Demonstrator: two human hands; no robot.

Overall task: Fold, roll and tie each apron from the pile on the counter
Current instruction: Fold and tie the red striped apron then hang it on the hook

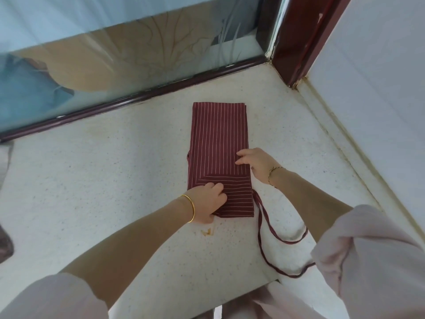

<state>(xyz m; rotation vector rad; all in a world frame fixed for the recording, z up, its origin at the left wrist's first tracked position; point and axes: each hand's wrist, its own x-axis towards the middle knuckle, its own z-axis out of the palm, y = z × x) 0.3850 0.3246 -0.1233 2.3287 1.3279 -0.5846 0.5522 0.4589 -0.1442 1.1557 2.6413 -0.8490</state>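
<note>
The apron (pixel 219 143), dark red with thin pale stripes, lies folded into a long narrow strip on the counter (pixel 115 169). It sits right of the middle, its far end close to the back edge and its near end about halfway to the front edge. The left hand (pixel 208 201) is on the apron's near left corner, fingers curled over the cloth. The thumb seems to be tucked under the hem, so the hand looks to be gripping that corner, though the fold hides the thumb tip. The right hand (pixel 255 164) rests on the right edge, farther back, its fingers (pixel 241 153) nearly straight and lying flat on the fabric without closing round it. A strap (pixel 261 229) leaves the near right corner and loops toward the front edge, passing under the right forearm. A gold bangle (pixel 191 209) is on the left wrist and a thin bracelet (pixel 273 172) on the right. Small yellow scraps (pixel 208 232) lie just in front of the left hand.
</note>
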